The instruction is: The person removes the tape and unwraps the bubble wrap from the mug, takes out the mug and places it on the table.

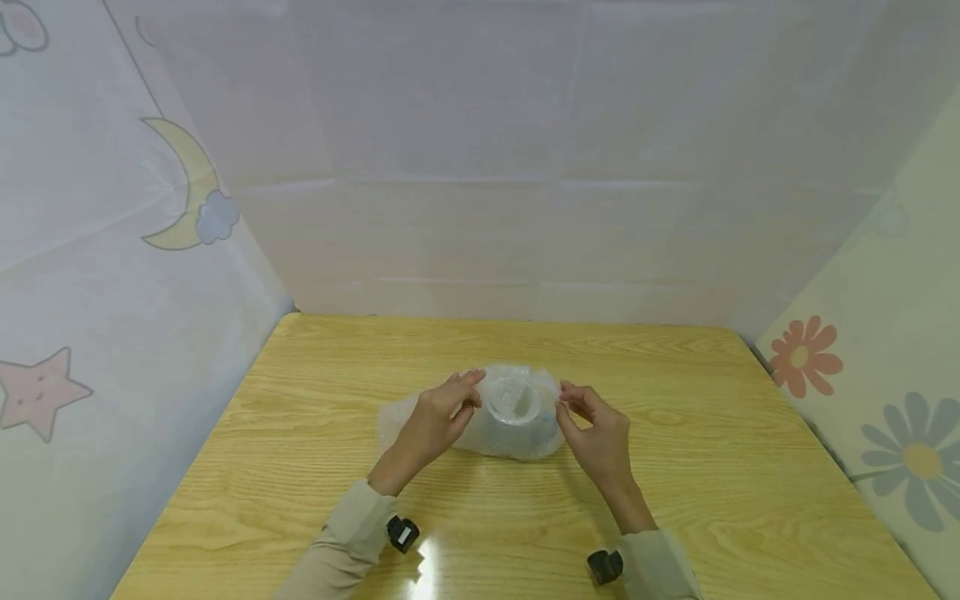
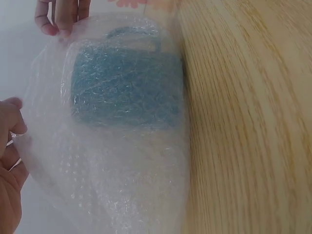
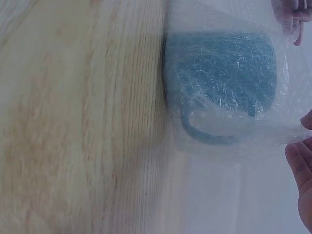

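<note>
A blue mug (image 2: pixel 126 87) with a looped handle (image 3: pixel 209 139) stands upright on the table inside clear bubble wrap (image 1: pixel 468 437). From the head view, its round pale rim (image 1: pixel 513 408) shows at the top of the bundle. My left hand (image 1: pixel 435 417) pinches the upper edge of the wrap on the left side of the mug. Opposite it, my right hand (image 1: pixel 602 429) pinches the wrap's edge between thumb and fingers, near the handle. A loose stretch of wrap trails out to the left, partly behind the left hand.
Beneath the bundle is a wood-grain table (image 1: pixel 712 467). Pale cloth walls with printed shapes, among them a moon (image 1: pixel 191 179) and a red flower (image 1: pixel 801 357), stand at the back and both sides. A small black wrist camera (image 1: pixel 402 533) sits by the left cuff, another (image 1: pixel 604 567) by the right.
</note>
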`<action>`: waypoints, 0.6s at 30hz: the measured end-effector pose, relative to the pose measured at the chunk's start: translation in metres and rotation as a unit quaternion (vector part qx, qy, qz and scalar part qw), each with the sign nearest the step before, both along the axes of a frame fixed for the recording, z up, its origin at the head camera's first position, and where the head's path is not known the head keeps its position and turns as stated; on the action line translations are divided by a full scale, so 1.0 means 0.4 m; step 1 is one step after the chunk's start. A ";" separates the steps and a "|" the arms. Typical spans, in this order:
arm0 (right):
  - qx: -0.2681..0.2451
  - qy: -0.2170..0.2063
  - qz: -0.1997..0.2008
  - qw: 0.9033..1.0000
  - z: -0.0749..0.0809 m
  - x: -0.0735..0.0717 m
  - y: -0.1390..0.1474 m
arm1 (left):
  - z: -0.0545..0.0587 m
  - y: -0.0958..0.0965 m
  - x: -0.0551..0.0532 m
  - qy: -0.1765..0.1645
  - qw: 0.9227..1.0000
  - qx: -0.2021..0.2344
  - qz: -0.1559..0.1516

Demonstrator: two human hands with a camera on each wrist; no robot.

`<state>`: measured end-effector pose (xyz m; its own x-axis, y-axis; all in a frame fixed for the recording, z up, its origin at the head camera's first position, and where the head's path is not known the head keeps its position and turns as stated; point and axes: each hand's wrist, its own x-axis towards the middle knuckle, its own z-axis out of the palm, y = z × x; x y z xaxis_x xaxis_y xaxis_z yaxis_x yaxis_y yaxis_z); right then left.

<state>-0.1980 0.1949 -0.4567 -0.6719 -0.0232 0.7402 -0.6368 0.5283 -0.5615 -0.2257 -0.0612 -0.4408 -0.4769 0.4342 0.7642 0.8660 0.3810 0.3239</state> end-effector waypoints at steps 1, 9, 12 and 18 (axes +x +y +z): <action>0.007 0.001 0.005 1.000 0.000 -0.001 0.000 | 0.001 -0.002 0.001 0.005 1.000 -0.010 -0.004; 0.041 0.011 0.013 0.999 0.007 -0.004 0.000 | 0.009 -0.006 -0.001 0.028 0.998 -0.053 -0.004; 0.046 0.008 0.012 0.999 0.008 -0.004 0.000 | 0.012 -0.005 0.000 0.028 0.998 -0.055 -0.002; 0.047 0.001 -0.002 0.999 0.011 -0.003 0.005 | 0.012 -0.006 0.001 0.016 0.998 -0.060 0.007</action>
